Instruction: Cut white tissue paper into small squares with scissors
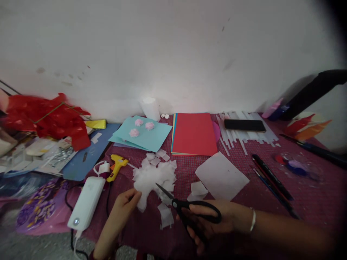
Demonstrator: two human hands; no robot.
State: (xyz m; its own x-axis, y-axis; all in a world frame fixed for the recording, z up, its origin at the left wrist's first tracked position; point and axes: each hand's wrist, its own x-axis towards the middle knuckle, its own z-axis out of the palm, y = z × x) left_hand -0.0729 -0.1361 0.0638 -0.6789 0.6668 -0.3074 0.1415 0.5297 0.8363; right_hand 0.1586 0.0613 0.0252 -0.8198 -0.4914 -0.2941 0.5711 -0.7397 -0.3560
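Note:
My right hand (pixel 214 218) grips black-handled scissors (pixel 175 204), with fingers through the handle loops. The dark blades point up and left over a heap of white paper pieces (pixel 157 173). At the heap's lower left, my left hand (pixel 127 202) pinches a strip of white paper (pixel 142 201) between thumb and fingers. Just below the blades lies a loose white paper piece (pixel 165 215). Beyond my right hand, a larger white sheet (pixel 221 177) rests on the cloth, with a small cut piece (pixel 198 189) at its left side.
Left of the heap are a yellow glue gun (pixel 117 167) and a white power bank (pixel 88 202) with cables. Behind stand blue sheets (pixel 159 135) bearing pink paper flowers (pixel 134 133), and red paper (pixel 193 133). A phone (pixel 244 125) lies on glue sticks (pixel 255 137); pens (pixel 271 177) lie right.

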